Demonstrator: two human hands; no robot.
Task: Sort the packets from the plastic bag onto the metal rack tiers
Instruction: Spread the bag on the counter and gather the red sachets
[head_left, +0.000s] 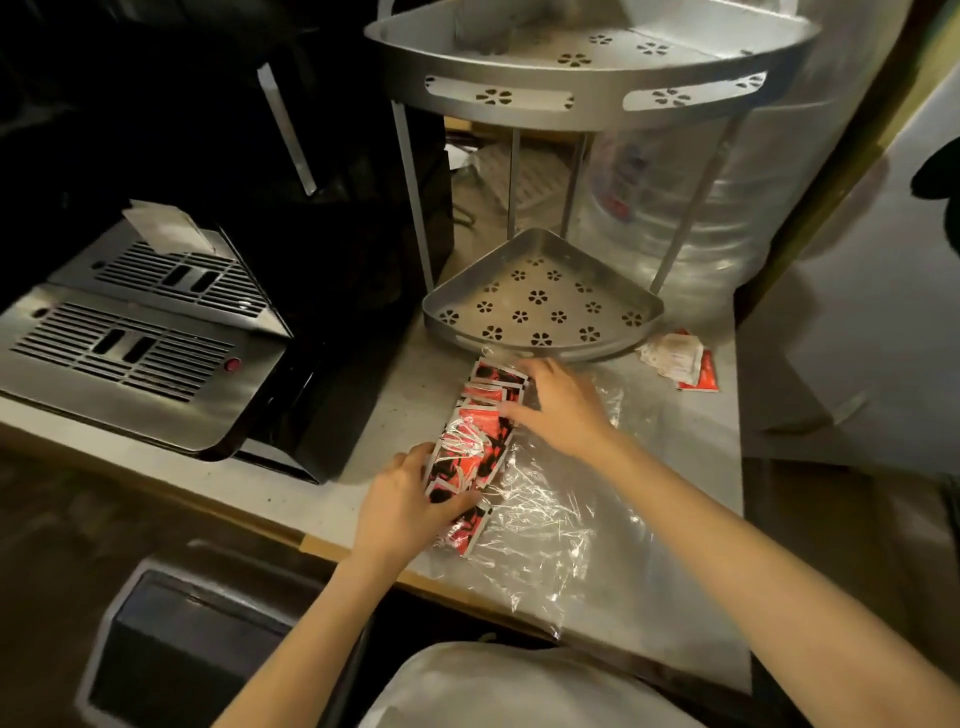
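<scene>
Just in front of the metal rack (545, 312), on the desk (332, 499), a row of red-and-black packets (475, 447) lies half inside the clear plastic bag (545, 519). The left hand (410, 504) cups the row's near end; the right hand (561, 405) spreads flat over its far end. Gathering seems under way; next, lift a bunch onto the rack's bare lower tier.

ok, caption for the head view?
Both hands gather red packets on a plastic bag before an empty two-tier metal rack.
</scene>
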